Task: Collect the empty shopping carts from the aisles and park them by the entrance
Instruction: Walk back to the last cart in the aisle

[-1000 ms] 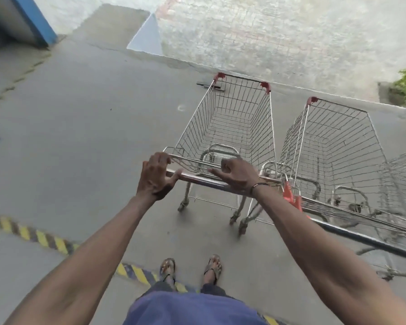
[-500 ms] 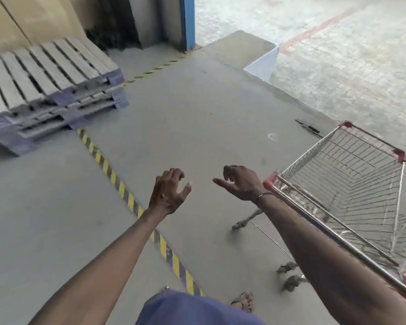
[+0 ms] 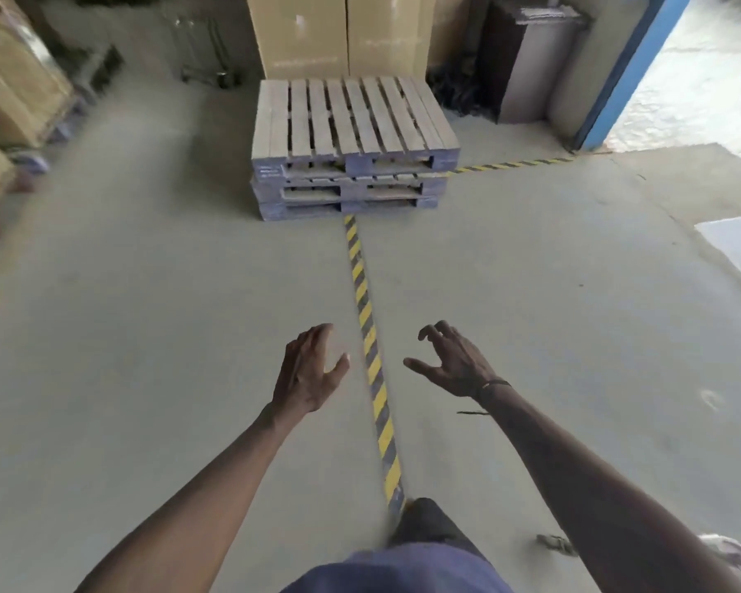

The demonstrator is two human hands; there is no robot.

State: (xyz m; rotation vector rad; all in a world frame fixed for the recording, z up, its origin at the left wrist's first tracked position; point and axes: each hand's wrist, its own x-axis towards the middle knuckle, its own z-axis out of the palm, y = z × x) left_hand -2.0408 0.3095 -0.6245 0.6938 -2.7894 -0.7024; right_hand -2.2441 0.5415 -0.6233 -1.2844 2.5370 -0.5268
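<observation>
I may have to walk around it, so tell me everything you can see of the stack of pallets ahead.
The stack of pallets is three pallets high, squarely piled, resting flat on the concrete floor. Each looks like weathered wood: pale grey slats with gaps on top, and blue-purple painted blocks and edges along the front. Nothing lies on it. The yellow-and-black floor stripe runs up to its front edge, and tall cardboard boxes stand right behind it. Neither hand is near it.

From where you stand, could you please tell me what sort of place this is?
Probably a store's loading or stockroom area beside an open doorway: stacked wooden pallets sit on a bare concrete floor, large cardboard boxes stand behind them, and yellow-black hazard tape runs across the floor.
</observation>
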